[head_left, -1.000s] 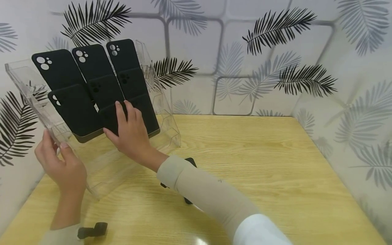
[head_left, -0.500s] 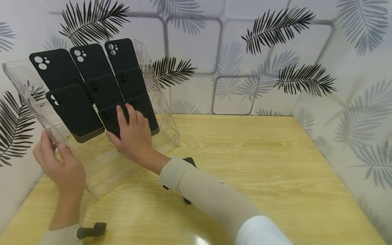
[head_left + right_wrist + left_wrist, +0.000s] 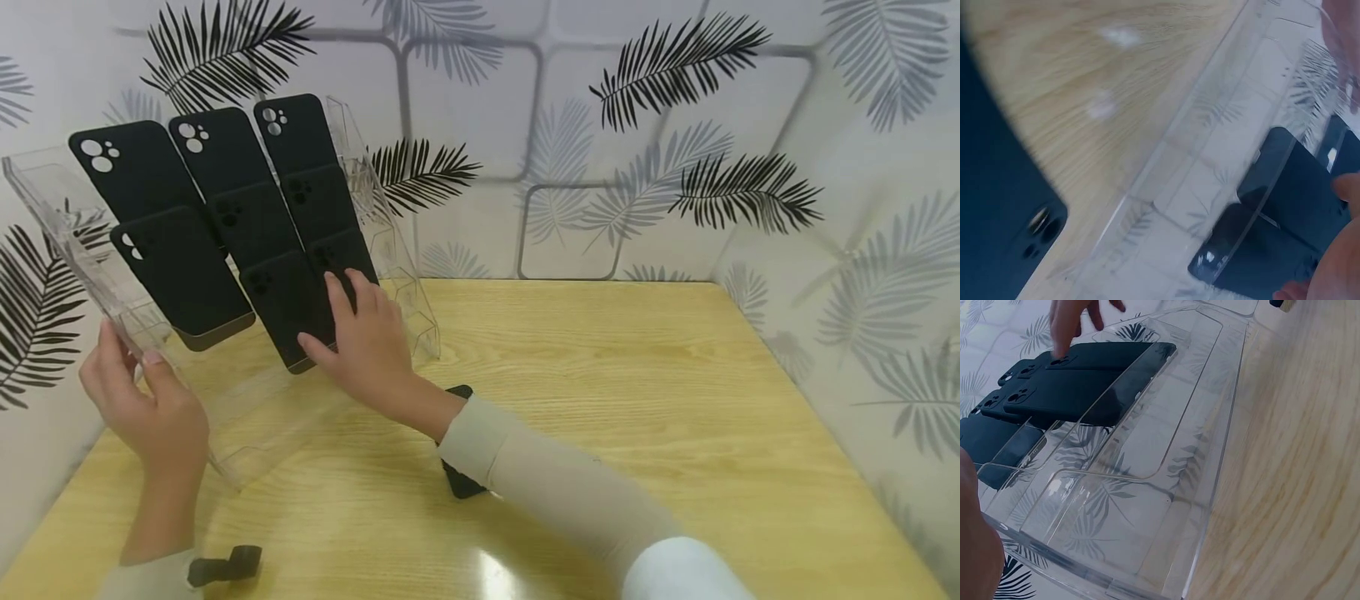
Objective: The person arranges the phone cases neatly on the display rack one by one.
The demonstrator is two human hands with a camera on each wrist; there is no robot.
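A clear acrylic display stand [image 3: 97, 287] leans back at the left, bearing black phone cases with camera cutouts in tilted, overlapping rows. My left hand [image 3: 150, 408] grips its left edge between thumb and fingers. My right hand [image 3: 371, 350] lies over the lowest case of the right column [image 3: 330, 246], fingers fairly straight and spread, covering most of it. Its thumb is at the lower part of the front middle case [image 3: 277, 292]. Further left stands the front left case [image 3: 183, 275]. In the left wrist view, the right fingers [image 3: 1066, 328] hang close over the cases.
Another black phone case [image 3: 461, 482] lies on the wooden table [image 3: 637, 400], partly under my right forearm. A black strap piece [image 3: 225, 568] sticks out from my left cuff. Behind the table rises a leaf-patterned wall [image 3: 480, 125].
My right hand has moved right, from the front middle case to the front right one, uncovering the middle case. My left hand keeps its grip on the stand.
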